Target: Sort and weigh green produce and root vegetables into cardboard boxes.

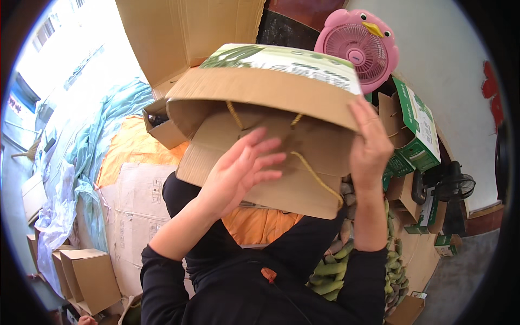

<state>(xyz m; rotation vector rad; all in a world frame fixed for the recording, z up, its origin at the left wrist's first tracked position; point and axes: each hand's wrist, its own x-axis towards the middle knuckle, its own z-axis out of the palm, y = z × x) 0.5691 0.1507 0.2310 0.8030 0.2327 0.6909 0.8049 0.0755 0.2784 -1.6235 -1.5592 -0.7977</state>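
A brown cardboard carton [260,84] with a green-and-white printed side is tilted over my lap, its open end facing me. My right hand [371,138] grips the carton's right edge, fingers on the outside. In front of the opening is my left hand [244,170], its fingers spread and holding nothing. Yellow rope handles hang inside the carton; one rope [317,181] runs down across the lower flap close to my left fingertips. The far inside of the carton is in shadow.
A pink bird-faced fan [355,54] stands beyond the carton. Green cartons [420,127] and a small black fan [455,187] are at the right. Long green-and-brown produce [330,271] is heaped beside my right leg. Open cartons [92,276] stand at lower left, near another person's hand [86,320].
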